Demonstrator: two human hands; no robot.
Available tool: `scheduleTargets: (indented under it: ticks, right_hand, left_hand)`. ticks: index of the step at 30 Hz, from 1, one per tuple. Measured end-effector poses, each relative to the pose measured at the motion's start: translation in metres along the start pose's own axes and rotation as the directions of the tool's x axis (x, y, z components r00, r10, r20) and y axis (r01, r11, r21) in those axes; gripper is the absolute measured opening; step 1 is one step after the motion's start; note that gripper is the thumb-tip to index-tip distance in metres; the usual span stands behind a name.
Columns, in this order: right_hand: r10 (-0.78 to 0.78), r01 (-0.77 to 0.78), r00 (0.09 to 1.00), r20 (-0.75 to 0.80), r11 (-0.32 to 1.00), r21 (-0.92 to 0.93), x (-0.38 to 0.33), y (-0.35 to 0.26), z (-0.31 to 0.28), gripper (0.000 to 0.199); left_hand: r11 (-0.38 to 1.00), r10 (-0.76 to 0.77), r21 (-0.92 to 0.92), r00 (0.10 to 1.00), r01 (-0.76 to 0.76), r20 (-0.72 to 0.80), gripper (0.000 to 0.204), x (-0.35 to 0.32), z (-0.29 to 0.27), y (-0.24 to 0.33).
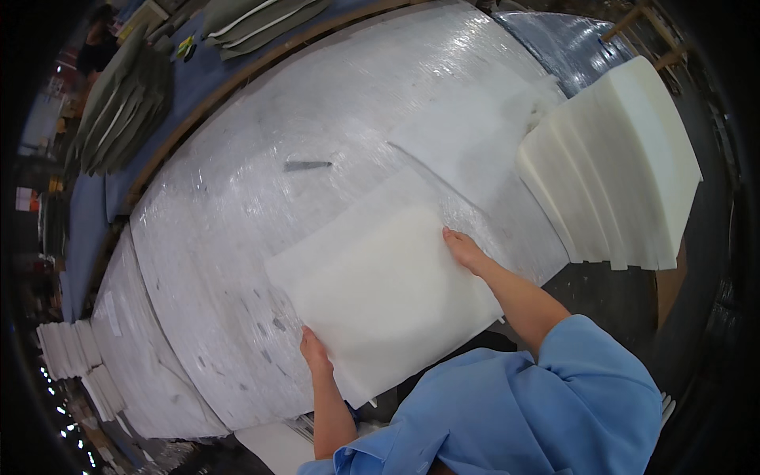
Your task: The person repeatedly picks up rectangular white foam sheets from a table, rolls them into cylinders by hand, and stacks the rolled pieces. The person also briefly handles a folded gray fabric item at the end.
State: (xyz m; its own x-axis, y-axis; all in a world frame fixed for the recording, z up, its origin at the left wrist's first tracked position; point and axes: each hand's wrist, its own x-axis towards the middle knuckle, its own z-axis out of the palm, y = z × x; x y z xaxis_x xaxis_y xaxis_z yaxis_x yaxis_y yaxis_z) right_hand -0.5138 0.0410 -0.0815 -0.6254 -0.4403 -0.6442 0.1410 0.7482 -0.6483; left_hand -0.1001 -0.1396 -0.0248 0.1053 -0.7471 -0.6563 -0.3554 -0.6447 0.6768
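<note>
Wrapped table (237,206) fills the frame's centre; foam stack (617,166) at upper right. White sheet (380,285) lies at lower centre. Left hand (314,353) pinches its lower edge; right hand (465,250) grips its right edge.

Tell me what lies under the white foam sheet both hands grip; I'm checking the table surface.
Under the white foam sheet, held by the left hand and right hand, lies the plastic-wrapped table, with a thin white sheet beyond. Whatever sits directly beneath is covered.
</note>
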Motion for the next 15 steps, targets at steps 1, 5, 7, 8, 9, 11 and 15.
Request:
scheduleTargets:
  ticks: [1, 5, 7, 8, 9, 11, 15]
  right_hand:
    - [-0.063, 0.058, 0.993, -0.095, 0.997, -0.056, 0.003, 0.013, 0.008, 0.072]
    - [0.186, -0.174, 0.982, -0.031, 0.957, 0.231, 0.004, 0.006, -0.053, 0.069]
    - [0.095, -0.060, 0.979, -0.179, 0.980, 0.192, -0.008, 0.018, -0.070, 0.068]
    - [0.047, -0.006, 0.968, -0.247, 0.986, 0.165, -0.013, 0.022, -0.076, 0.068]
    - [0.048, -0.021, 0.975, -0.216, 0.992, 0.125, -0.021, 0.028, -0.075, 0.067]
    - [0.051, -0.045, 0.988, -0.148, 0.998, 0.043, -0.044, 0.039, -0.061, 0.066]
    - [0.113, -0.124, 0.988, 0.101, 0.986, 0.108, -0.080, 0.042, -0.029, 0.061]
  left_hand:
    - [0.997, -0.022, -0.078, 0.999, 0.025, 0.036, 0.063, -0.005, -0.003, 0.009]
    - [0.996, -0.059, -0.062, 0.998, 0.060, 0.021, 0.063, -0.010, -0.023, 0.012]
    - [1.000, -0.007, 0.011, 0.993, 0.008, -0.118, 0.063, -0.021, -0.036, 0.006]
    - [1.000, -0.026, 0.000, 0.991, 0.026, -0.128, 0.061, -0.026, -0.039, 0.001]
    - [0.999, -0.045, -0.011, 0.989, 0.044, -0.138, 0.060, -0.031, -0.040, -0.004]
    - [0.995, -0.084, -0.058, 0.993, 0.079, -0.082, 0.057, -0.042, -0.032, -0.018]
    - [0.985, -0.108, -0.131, 0.992, 0.116, 0.067, 0.052, -0.061, -0.017, -0.036]
